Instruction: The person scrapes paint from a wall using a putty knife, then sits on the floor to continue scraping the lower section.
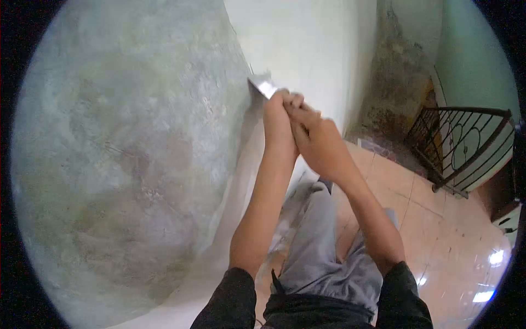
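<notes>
Just above the middle of the frame, a metal scraper blade [263, 86] is gripped by both hands together: the left hand [278, 118] is closed around its hidden handle, and the right hand [315, 137] is wrapped over the left from the side. The blade's edge is pressed against the wall where bare grey plaster [126, 153] meets white paint [307, 49]. Both forearms are stretched upward from black sleeves [230, 301] at the bottom edge. Grey shorts [320, 247] are seen below, over orange floor tiles [438, 241]. A black iron railing [466, 148] is set at the right.
</notes>
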`<action>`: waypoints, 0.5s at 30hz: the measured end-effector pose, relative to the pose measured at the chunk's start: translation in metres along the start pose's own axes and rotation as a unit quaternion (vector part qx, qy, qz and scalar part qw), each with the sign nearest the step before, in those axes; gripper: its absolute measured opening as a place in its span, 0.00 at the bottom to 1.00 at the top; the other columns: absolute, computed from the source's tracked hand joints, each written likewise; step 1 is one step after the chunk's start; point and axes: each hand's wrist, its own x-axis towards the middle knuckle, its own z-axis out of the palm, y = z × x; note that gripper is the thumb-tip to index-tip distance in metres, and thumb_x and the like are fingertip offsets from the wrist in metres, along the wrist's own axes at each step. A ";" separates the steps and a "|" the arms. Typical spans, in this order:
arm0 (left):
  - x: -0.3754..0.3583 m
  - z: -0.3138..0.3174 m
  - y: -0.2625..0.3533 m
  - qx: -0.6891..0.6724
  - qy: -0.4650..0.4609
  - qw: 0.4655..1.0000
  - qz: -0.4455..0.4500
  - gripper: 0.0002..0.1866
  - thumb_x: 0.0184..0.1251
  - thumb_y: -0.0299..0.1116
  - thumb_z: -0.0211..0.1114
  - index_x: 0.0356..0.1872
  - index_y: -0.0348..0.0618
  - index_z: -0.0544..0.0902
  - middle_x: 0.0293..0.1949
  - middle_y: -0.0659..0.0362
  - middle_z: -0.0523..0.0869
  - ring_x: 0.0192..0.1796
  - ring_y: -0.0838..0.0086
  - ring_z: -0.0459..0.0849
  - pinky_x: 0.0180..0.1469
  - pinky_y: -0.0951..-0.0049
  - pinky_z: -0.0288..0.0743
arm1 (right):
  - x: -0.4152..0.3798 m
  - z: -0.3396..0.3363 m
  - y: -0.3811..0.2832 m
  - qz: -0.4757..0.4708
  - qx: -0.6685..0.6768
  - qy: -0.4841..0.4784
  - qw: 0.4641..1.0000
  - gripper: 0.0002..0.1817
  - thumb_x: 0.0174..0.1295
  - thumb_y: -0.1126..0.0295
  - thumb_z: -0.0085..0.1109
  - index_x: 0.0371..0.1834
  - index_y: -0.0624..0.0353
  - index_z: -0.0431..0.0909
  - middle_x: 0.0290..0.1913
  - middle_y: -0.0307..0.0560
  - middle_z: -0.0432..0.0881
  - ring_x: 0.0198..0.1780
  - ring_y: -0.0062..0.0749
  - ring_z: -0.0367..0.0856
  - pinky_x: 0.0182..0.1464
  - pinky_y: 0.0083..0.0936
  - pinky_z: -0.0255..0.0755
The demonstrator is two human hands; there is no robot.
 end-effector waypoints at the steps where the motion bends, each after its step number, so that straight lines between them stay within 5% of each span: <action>1: -0.001 -0.006 0.000 -0.015 -0.001 1.000 -0.017 0.08 0.54 0.31 0.50 0.21 0.50 0.60 0.19 0.62 0.68 0.20 0.67 0.73 0.30 0.62 0.73 | -0.002 0.009 0.007 -0.070 -0.021 0.046 0.996 0.15 0.66 0.67 0.45 0.51 0.58 0.75 0.41 0.64 0.78 0.35 0.61 0.78 0.40 0.47 0.73; 2: 0.002 -0.008 0.001 -0.028 -0.006 0.999 -0.035 0.08 0.54 0.31 0.50 0.21 0.50 0.60 0.20 0.62 0.68 0.21 0.67 0.74 0.29 0.62 0.73 | 0.000 0.013 0.012 -0.140 -0.041 0.095 0.985 0.15 0.66 0.68 0.45 0.51 0.59 0.75 0.40 0.63 0.78 0.35 0.61 0.78 0.39 0.47 0.73; 6: 0.003 0.000 0.004 -0.019 -0.016 0.999 -0.027 0.08 0.55 0.31 0.49 0.21 0.50 0.60 0.20 0.62 0.68 0.20 0.67 0.74 0.28 0.63 0.73 | 0.001 0.004 0.001 -0.044 -0.003 0.043 0.998 0.15 0.66 0.68 0.46 0.53 0.59 0.75 0.39 0.62 0.79 0.36 0.61 0.78 0.40 0.47 0.73; 9: 0.005 -0.007 0.007 -0.022 -0.023 0.999 -0.032 0.08 0.55 0.31 0.49 0.21 0.50 0.59 0.20 0.63 0.68 0.19 0.68 0.73 0.29 0.61 0.73 | 0.000 0.015 0.007 -0.139 -0.037 0.091 0.985 0.16 0.66 0.68 0.46 0.54 0.58 0.75 0.39 0.62 0.79 0.34 0.61 0.78 0.39 0.47 0.73; 12: 0.003 -0.004 0.009 -0.016 -0.004 0.999 -0.045 0.09 0.55 0.31 0.48 0.20 0.50 0.59 0.20 0.62 0.68 0.19 0.69 0.72 0.30 0.61 0.73 | 0.002 0.009 0.002 -0.057 -0.035 0.057 0.996 0.16 0.66 0.67 0.46 0.55 0.57 0.74 0.41 0.62 0.79 0.35 0.61 0.78 0.39 0.46 0.73; 15: 0.003 -0.004 0.004 -0.029 -0.005 0.999 -0.020 0.08 0.53 0.31 0.49 0.21 0.49 0.60 0.20 0.62 0.68 0.19 0.68 0.71 0.30 0.61 0.73 | -0.005 0.009 0.004 -0.079 -0.023 0.058 0.995 0.16 0.66 0.67 0.46 0.55 0.57 0.74 0.44 0.62 0.78 0.37 0.61 0.78 0.41 0.45 0.73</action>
